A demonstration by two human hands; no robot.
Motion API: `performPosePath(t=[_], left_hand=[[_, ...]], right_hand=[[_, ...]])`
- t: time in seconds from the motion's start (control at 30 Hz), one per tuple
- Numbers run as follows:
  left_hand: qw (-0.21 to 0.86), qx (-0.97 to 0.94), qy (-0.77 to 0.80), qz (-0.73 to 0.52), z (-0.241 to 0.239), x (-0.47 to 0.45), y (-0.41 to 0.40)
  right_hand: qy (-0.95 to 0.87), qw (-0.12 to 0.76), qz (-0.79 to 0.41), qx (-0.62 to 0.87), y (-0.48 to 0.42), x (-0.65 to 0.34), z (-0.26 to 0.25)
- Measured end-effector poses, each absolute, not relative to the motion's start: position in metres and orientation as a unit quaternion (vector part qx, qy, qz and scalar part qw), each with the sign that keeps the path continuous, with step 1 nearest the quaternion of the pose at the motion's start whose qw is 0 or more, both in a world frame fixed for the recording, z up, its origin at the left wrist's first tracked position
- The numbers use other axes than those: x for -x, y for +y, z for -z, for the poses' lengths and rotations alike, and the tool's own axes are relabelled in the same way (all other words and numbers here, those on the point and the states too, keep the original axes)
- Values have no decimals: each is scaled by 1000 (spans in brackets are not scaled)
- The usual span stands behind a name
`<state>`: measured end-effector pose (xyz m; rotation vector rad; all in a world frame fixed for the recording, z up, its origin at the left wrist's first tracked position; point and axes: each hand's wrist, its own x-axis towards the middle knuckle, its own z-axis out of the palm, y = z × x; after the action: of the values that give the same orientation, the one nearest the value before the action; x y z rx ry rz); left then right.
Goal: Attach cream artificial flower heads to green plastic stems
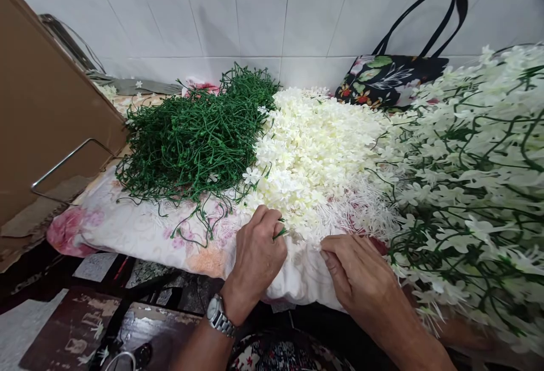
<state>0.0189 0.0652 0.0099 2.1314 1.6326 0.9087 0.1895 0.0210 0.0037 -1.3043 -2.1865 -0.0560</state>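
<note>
My left hand [257, 252], with a metal watch on its wrist, is curled into a pinch on a thin green plastic stem [279, 233] at the near edge of a heap of loose white artificial flowers [317, 150]. My right hand [355, 272] rests beside it on the floral cloth [140, 226], fingers drawn together at the flower heap's edge; whether they hold anything is hidden. A tangled pile of bare green stems [195, 136] lies to the left of the white flowers.
A mass of assembled white flower sprays [471, 178] fills the right side. A dark floral bag [393, 79] leans on the tiled wall behind. A brown cardboard sheet [42, 99] and a wire frame [68, 161] stand at left. Dark clutter lies below the cloth.
</note>
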Motion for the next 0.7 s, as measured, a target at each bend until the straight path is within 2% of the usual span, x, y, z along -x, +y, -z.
performPosePath(t=[0.13,0.4,0.57,0.7], left_hand=[[140,-741,584,-301,-12,-18,68],[157,-753,586,-256,-14,-18,68],[190,-717,573,-348,-18,-8,67],[332,-609,554,-461,-25,3,61]], right_hand=[[-784,361,-28,504,21,-190,-7],[-761,389,-85,512,23,-186,-13],[-756,405,-129,497,23,-185,-13],[-746,431,-155,483,23,-178,-19]])
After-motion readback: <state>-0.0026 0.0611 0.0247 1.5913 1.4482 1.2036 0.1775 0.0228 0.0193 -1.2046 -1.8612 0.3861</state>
